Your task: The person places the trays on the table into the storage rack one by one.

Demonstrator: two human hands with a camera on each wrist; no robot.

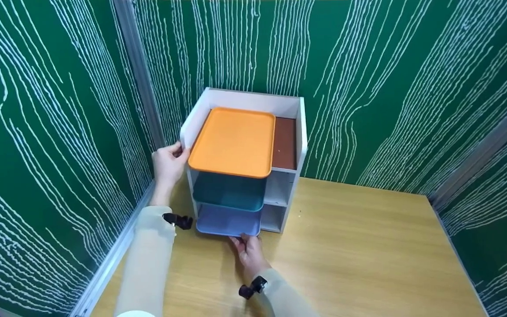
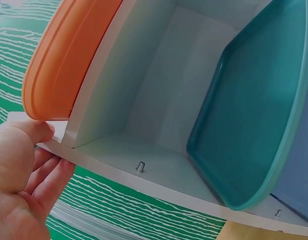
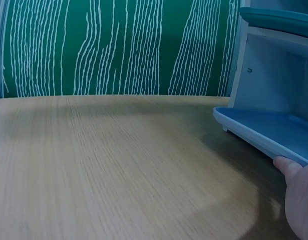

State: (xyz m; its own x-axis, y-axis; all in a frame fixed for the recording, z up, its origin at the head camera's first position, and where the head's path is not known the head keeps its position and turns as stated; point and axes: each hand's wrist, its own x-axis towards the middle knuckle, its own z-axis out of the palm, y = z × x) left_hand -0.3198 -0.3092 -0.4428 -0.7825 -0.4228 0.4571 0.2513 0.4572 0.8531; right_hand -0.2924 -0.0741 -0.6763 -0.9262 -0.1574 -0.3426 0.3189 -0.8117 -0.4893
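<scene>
A small white shelf unit [image 1: 253, 97] holds three trays, one per level. The orange tray [image 1: 236, 141] lies on top, the teal tray [image 1: 229, 191] in the middle, and the blue tray [image 1: 229, 220] at the bottom; all jut out at the front. My left hand [image 1: 169, 165] grips the front edge of the left side panel [image 2: 118, 175], thumb inside and fingers outside, close beside the orange tray's corner. At the bottom, my right hand [image 1: 250, 255] pinches the front rim of the blue tray; its thumb [image 3: 286, 165] shows at the rim and the other fingers are partly hidden.
The unit stands on a wooden table [image 1: 368, 237] near its back left corner. Green walls with white wavy lines [image 1: 244, 44] rise behind and at both sides. Small metal shelf pins [image 2: 140, 167] stick out of the inner side panel. Brown board [image 1: 285, 141] shows beside the orange tray.
</scene>
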